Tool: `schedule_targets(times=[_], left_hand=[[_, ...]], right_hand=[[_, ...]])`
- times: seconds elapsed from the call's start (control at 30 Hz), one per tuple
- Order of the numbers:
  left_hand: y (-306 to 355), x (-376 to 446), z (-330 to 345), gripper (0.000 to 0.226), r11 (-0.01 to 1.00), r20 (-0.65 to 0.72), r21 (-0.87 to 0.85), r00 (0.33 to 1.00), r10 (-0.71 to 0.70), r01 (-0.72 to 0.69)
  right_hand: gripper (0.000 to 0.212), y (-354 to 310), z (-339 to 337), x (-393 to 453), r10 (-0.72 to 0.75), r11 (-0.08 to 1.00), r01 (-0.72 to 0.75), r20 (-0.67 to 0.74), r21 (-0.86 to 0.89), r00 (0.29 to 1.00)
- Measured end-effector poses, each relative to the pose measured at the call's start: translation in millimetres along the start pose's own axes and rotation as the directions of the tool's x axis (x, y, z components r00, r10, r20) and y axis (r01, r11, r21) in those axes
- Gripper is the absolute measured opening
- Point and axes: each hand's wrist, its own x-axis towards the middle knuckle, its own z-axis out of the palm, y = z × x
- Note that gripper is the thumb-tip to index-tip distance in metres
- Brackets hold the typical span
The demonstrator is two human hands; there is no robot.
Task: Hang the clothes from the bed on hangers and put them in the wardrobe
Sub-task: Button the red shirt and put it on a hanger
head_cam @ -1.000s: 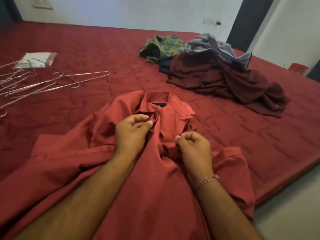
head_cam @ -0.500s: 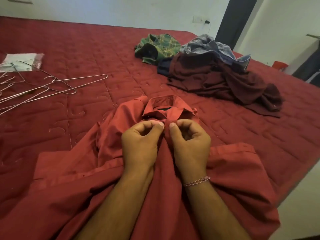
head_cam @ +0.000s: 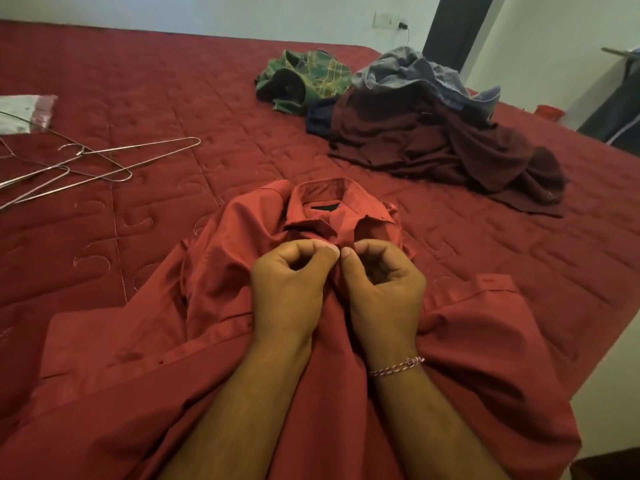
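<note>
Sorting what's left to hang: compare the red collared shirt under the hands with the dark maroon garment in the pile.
The red collared shirt lies spread out, collar up; the dark maroon garment sits crumpled in a heap. The shirt is brighter red, the garment much darker. The left hand and right hand both pinch the shirt below its collar; nothing grips the garment. Both rest on the red quilted bed.

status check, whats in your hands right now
Both hands, left and right, pinch red shirt placket below collar. Hangers untouched. Nothing in the way.
</note>
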Motion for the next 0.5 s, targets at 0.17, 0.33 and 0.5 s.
schedule_targets(times=[0.17,0.33,0.5], left_hand=[[1.8,11.0,-5.6,0.014,0.998,0.027,-0.07,1.0,-0.002,0.004],[-1.1,16.2,-7.8,0.019,0.998,0.037,-0.063,0.999,-0.002,0.005],[-8.7,18.5,-7.5,0.003,1.0,0.024,-0.01,0.999,0.029,-0.028]], right_hand=[[0.022,-0.9,4.1,19.4,0.002,1.0,0.003,0.2,-0.023,0.98],[0.026,4.6,-2.1,35.9,-0.039,0.998,0.053,0.325,-0.035,0.945],[0.012,15.4,-10.6,26.5,-0.023,1.0,0.024,0.283,0.0,0.959]])
